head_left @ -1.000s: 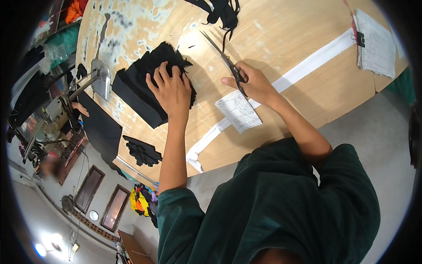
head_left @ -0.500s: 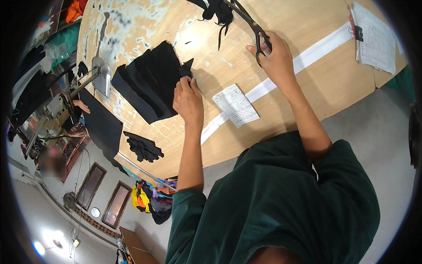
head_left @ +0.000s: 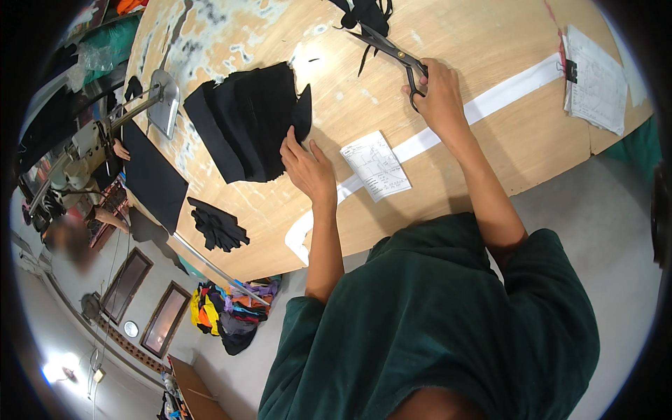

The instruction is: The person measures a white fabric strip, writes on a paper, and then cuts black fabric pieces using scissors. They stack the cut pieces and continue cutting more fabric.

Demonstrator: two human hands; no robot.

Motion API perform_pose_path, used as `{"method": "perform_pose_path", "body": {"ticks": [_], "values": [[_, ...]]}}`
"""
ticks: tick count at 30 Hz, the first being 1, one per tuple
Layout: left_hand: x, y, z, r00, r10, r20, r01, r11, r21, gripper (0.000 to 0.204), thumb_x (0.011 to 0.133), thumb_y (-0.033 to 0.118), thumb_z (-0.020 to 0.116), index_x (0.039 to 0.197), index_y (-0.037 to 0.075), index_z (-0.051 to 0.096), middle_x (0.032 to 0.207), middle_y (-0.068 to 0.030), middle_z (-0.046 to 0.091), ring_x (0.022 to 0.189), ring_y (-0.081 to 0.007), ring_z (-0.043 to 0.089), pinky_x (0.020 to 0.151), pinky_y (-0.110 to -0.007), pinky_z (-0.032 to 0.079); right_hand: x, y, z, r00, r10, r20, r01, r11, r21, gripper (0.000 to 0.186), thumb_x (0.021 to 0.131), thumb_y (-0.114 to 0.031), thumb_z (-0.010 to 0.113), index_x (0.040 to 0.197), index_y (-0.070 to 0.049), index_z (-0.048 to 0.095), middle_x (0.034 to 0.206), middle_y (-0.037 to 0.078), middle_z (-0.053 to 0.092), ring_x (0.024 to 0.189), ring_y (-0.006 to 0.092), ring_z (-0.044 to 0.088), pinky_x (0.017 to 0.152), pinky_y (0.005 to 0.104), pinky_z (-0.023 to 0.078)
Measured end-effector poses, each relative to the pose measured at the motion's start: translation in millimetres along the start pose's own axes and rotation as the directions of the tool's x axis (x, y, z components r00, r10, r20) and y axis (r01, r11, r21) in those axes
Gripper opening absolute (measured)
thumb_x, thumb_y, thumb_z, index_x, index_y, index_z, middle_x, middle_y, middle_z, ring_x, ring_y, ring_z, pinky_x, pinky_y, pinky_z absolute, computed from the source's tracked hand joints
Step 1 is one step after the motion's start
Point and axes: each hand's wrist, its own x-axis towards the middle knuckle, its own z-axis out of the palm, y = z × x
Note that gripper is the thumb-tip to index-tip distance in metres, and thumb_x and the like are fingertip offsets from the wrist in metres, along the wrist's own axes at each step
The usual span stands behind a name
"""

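Observation:
A stack of black fabric pieces lies fanned out on the wooden table. At its right edge, my left hand has its thumb held apart and its fingers stretched, the fingertips touching the cloth beside a narrow flap. My right hand grips a pair of dark fabric scissors by the handles. The blades are parted and point to the far left, close to a heap of black strips. Between my hands lies a printed paper sheet with a drawing.
A long white strip crosses the table. Clipped papers rest at the right. A bundle of black pieces lies at the near left. Past the left edge, another person's hand is near black cloth and a sewing machine.
My left hand's fingers have loosened from the fabric edge and spread. The scissors have swung leftward, their blades parting wider. The whole view has shifted slightly.

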Motion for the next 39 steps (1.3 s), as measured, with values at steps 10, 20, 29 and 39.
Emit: {"method": "perform_pose_path", "body": {"ticks": [10,20,29,39], "values": [[-9.5,-53.8,14.6,0.945,0.043,-0.324,-0.039,0.999,0.018,0.015,0.102,0.023,0.077,0.114,0.014,0.078,0.105,-0.0075,0.07,0.086,-0.0272,0.068,0.074,-0.04,0.056,-12.2,0.6,-12.9,0.972,-0.225,-0.068,0.202,0.948,-0.247,0.076,0.087,-0.003,0.082,0.154,-0.007,0.048,0.134,0.023,0.06,0.129,0.0427,0.053,0.112,0.0534,0.043],[-23.8,-69.0,41.2,0.519,-0.705,0.484,0.486,-0.222,-0.845,0.041,0.106,0.02,0.074,0.128,-0.012,0.061,0.12,-0.0164,0.073,0.1,-0.0254,0.076,0.085,-0.033,0.064,-41.5,-50.9,-1.6,0.848,-0.52,-0.105,0.476,0.833,-0.283,0.052,0.094,-0.005,0.076,0.144,-0.004,0.062,0.146,0.023,0.056,0.136,0.0425,0.053,0.117,0.0506,0.044],[13.8,-68.8,51.3,0.273,-0.614,0.74,0.406,-0.624,-0.668,0.018,0.103,0.015,0.076,0.103,0.0,0.066,0.091,-0.0122,0.073,0.074,-0.0198,0.076,0.056,-0.024,0.057,-22.2,-286.3,57.1,0.159,-0.987,0.001,0.987,0.159,0.036,0.042,0.1,-0.018,0.073,0.141,-0.015,0.066,0.158,0.016,0.054,0.152,0.0394,0.046,0.127,0.0501,0.038],[-2.4,-60.7,51.0,0.51,-0.501,0.7,0.396,-0.585,-0.707,0.042,0.105,0.022,0.072,0.138,-0.001,0.06,0.121,-0.0123,0.067,0.104,-0.0208,0.071,0.092,-0.032,0.059,6.5,-309.7,204.7,0.065,-0.888,0.456,0.976,-0.038,-0.213,0.06,0.111,-0.063,0.044,0.154,-0.025,0.06,0.16,0.013,0.056,0.157,0.0333,0.041,0.132,0.0565,0.021]]}}
